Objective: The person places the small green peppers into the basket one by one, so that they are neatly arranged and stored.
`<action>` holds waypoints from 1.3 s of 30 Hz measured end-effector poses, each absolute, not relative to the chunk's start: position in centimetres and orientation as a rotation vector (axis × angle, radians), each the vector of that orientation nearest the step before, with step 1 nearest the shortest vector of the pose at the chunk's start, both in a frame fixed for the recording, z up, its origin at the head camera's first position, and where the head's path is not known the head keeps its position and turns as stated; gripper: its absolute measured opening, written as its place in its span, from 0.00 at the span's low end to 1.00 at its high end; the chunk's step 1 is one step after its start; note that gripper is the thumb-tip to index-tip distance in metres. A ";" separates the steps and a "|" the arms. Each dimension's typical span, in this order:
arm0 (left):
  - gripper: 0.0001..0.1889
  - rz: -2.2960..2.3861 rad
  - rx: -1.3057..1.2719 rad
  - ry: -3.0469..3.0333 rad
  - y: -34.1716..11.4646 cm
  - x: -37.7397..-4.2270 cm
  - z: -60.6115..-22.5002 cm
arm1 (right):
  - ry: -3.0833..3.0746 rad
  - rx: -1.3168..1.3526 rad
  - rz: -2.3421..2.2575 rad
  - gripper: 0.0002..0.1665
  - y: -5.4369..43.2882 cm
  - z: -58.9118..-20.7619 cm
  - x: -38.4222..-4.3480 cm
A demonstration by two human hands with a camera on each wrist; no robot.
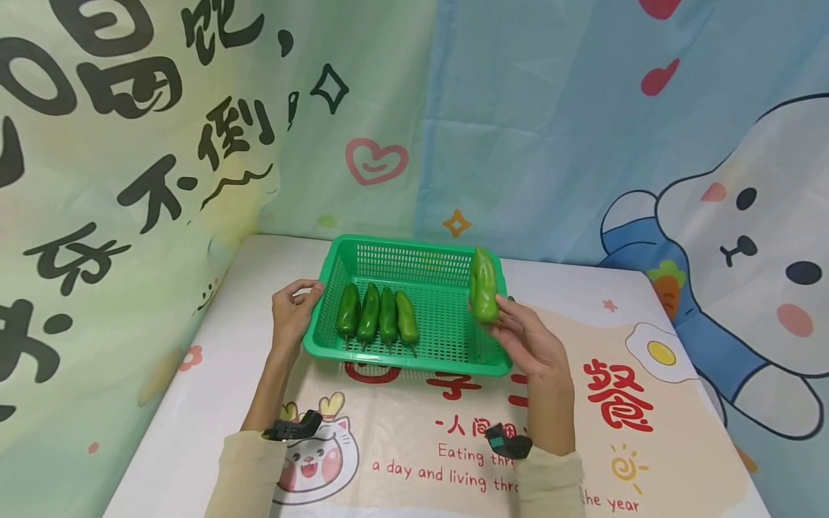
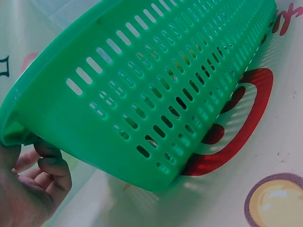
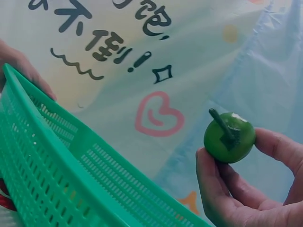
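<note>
A green plastic basket (image 1: 408, 361) with slotted sides is on the table. Inside it, towards the left, several green peppers (image 1: 369, 313) lie side by side, stems towards the front. My left hand (image 1: 293, 316) holds the basket's left end by the rim; in the left wrist view its fingers (image 2: 56, 172) are curled below the lip. Between thumb and fingers my right hand (image 1: 532, 344) pinches another green pepper (image 1: 483, 286), above the basket's right end. That pepper's stem end (image 3: 230, 137) faces the camera in the right wrist view.
A printed cloth (image 1: 414, 439) with red lettering and cartoon figures covers the table. Behind and to the left hang printed curtains (image 1: 518, 144). A small dark device (image 1: 508, 442) sits on the right wrist and a similar one (image 1: 294, 426) on the left.
</note>
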State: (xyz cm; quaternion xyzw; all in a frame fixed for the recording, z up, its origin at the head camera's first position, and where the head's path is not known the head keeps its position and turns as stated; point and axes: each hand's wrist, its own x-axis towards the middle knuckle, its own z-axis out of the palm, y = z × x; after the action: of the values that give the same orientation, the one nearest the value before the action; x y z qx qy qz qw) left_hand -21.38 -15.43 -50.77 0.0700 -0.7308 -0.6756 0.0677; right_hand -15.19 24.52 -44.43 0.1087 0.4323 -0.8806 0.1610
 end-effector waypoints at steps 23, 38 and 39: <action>0.17 -2.020 0.228 -2.189 -15.5 -21.5 -51.1 | 1.483 0.256 -2.228 0.35 19.9 -47.7 -18.5; 0.15 -1.989 0.196 -2.195 -15.6 -21.8 -51.4 | 1.714 0.346 -2.006 0.27 17.7 -47.7 -20.8; 0.15 -1.985 0.192 -2.197 -15.6 -21.8 -51.4 | 1.722 0.360 -1.995 0.26 17.6 -47.7 -20.9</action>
State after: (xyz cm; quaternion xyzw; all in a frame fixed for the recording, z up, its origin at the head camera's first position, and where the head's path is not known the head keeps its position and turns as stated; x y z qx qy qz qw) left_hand -21.82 -15.61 -51.37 0.0646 -0.7378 -0.6663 0.0871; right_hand -20.89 17.60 -47.70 0.1313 0.6289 -0.7282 0.2386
